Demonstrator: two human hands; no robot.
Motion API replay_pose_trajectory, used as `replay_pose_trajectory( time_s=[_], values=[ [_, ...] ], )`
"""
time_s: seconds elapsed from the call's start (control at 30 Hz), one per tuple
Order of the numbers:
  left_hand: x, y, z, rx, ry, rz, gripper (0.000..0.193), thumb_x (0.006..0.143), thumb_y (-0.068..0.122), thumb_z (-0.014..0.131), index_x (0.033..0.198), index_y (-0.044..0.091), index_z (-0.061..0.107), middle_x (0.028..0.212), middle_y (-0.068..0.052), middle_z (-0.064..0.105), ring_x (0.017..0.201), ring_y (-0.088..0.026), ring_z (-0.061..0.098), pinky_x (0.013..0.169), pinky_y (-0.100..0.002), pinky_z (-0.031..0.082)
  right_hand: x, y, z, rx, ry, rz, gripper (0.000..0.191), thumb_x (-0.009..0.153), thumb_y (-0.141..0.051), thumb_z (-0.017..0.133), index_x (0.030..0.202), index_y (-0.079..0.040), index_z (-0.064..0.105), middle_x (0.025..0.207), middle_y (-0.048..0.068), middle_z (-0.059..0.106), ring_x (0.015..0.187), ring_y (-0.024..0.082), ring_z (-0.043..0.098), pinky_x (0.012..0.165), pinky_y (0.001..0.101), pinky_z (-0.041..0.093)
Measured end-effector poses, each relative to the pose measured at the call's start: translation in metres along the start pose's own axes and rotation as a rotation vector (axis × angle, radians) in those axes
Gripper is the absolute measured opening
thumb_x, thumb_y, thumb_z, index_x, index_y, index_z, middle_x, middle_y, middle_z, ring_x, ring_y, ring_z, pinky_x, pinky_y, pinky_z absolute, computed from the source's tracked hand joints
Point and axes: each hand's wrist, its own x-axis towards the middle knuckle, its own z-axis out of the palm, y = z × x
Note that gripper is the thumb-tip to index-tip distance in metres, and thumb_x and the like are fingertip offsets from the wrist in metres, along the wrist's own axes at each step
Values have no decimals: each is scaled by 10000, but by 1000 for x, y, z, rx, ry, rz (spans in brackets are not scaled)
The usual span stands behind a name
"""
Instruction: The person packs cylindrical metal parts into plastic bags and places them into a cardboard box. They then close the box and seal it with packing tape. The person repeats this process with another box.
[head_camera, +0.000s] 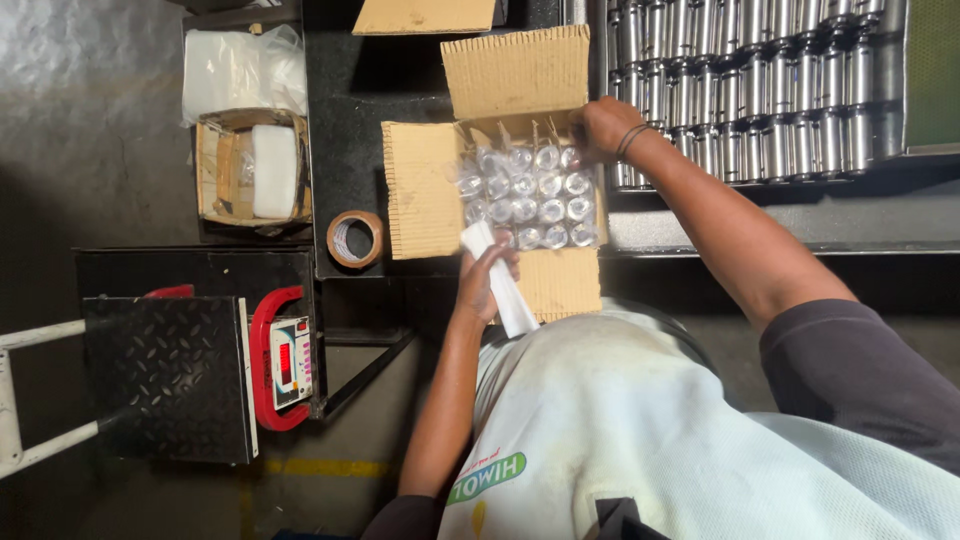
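An open cardboard box (425, 190) sits on a dark table, its flaps spread out. Inside stand several shiny metal cylinders wrapped in clear plastic (528, 195). My left hand (482, 280) is at the box's near edge and grips a folded white sheet (500, 285) that sticks out above and below the fingers. My right hand (603, 128) reaches over the box's far right corner, fingers curled at the rim beside the wrapped cylinders; whether it grips anything is hidden.
Rows of bare metal cylinders (750, 80) fill a tray to the right. A roll of brown tape (355, 239) lies left of the box. Further left are a carton of white foam pieces (255, 170) and a platform scale with a red-framed display (285, 358).
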Motion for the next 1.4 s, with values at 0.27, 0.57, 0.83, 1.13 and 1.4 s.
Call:
replay_pose_trajectory(
  time_s=[0.27,0.57,0.83,1.13,1.4],
  values=[
    [19,8,35,56,-34,137,434,941,21,662,1333,-89,511,1295,-294,643,1179,-358,677,1029,-496,547,-62,-11,30,537,324,-190,297,969,-248,697,1217,-104,617,1016,74,755,930,239,758,819,408,619],
    [39,10,72,-16,-24,-39,261,962,123,696,1177,26,584,971,-148,662,666,-206,651,507,-338,544,-111,-5,85,736,593,-91,270,1046,-346,698,1035,-78,739,877,96,750,786,263,709,708,368,562],
    [17,30,133,346,-66,-68,204,857,106,735,1061,94,728,711,-33,726,500,-116,627,411,-265,482,-139,-17,80,1563,60,-477,530,827,-230,780,1311,-145,579,1099,96,721,902,180,744,779,335,653],
    [-8,81,120,1091,205,177,336,918,246,733,810,-72,729,607,-119,665,508,-188,623,492,-381,502,-39,93,38,934,559,495,609,841,-391,887,1161,20,571,915,159,699,721,191,712,651,345,603],
    [-12,66,122,988,114,532,312,1004,256,674,1052,-48,727,813,-118,737,731,-148,653,677,-348,534,-41,112,46,722,588,426,351,993,-373,705,832,-62,730,713,129,671,552,143,563,499,292,404]
  ],
)
